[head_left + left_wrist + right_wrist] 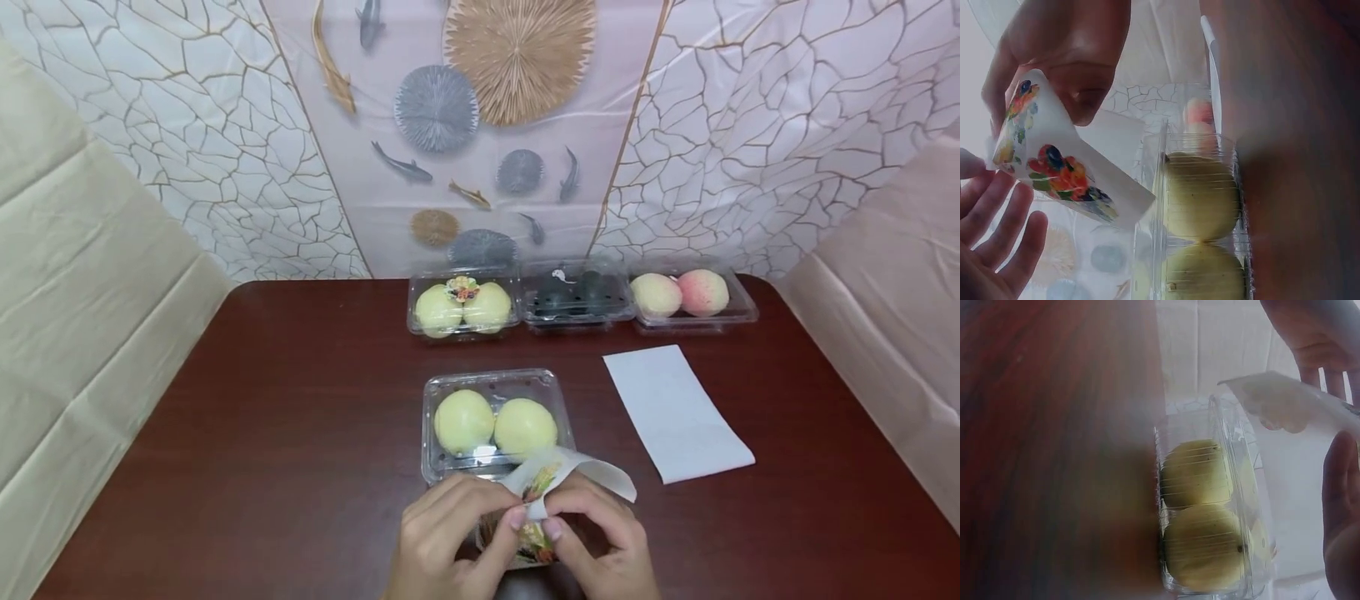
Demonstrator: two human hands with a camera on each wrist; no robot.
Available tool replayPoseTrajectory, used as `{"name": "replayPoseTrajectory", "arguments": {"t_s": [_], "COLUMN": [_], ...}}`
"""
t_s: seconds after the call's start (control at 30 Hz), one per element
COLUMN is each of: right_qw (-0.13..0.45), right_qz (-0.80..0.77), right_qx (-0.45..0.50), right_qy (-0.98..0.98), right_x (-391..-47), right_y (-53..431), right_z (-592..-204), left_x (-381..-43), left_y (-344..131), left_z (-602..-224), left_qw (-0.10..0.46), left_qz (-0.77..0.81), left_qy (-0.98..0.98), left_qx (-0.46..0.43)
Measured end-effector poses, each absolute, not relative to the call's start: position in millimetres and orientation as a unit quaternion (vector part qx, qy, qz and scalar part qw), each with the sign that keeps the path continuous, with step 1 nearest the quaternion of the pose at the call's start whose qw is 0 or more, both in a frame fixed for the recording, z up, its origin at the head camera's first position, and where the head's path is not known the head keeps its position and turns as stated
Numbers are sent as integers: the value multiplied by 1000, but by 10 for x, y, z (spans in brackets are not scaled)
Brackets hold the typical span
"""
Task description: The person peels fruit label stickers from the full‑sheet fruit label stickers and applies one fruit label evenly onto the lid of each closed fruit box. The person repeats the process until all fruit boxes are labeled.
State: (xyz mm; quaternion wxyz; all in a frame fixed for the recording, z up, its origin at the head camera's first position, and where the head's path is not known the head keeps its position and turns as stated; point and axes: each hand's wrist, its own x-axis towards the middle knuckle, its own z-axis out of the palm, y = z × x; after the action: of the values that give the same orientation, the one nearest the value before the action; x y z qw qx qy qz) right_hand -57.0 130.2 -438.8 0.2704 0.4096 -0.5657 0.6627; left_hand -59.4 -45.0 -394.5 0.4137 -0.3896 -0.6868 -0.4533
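Note:
Close to my body, both hands hold a white strip of fruit-print stickers (1063,165) just beyond the front of a clear plastic fruit box (491,379). Thumb and fingertips of my left hand (450,533) pinch the strip's edge. My right hand (603,533) pinches it close beside them, and part of the strip curls up over that hand. In the right wrist view the back of the strip (1285,403) looks pale and translucent. Two round pale yellow-green fruits (464,422) lie side by side in the box. More fruit print shows below my fingertips, partly covered by the hands.
Along the table's back edge stand three clear boxes: one with yellow-green fruits and a sticker (462,289), one with dark contents (577,292), one with pinkish peaches (703,292). A white paper sheet (678,417) lies to the right on the dark red table (300,433).

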Motion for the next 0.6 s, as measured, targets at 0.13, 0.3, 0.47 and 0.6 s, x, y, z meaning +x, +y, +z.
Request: {"name": "replayPoseTrajectory", "arguments": {"t_s": [0.13,0.3,0.47,0.6], "right_qw": [254,223,198,165], "right_qz": [679,710,723,713], "right_qx": [411,362,278,170], "right_qy": [-553,-561,-601,-660], "right_x": [-563,-502,-463,-438], "right_y": [1317,1360,1445,1582], "right_z": [-4387,-4417,-4337,-4240], "left_x": [-566,-565,-541,-530], "left_y": [-456,-504,-550,-540], "left_z": [-3988,-4079,-4121,-4127], "left_qw": [398,361,339,348], "left_qz": [-490,-557,-595,-604], "left_qy": [-685,-676,-684,-685], "left_qx": [-364,-321,-252,-210]}}
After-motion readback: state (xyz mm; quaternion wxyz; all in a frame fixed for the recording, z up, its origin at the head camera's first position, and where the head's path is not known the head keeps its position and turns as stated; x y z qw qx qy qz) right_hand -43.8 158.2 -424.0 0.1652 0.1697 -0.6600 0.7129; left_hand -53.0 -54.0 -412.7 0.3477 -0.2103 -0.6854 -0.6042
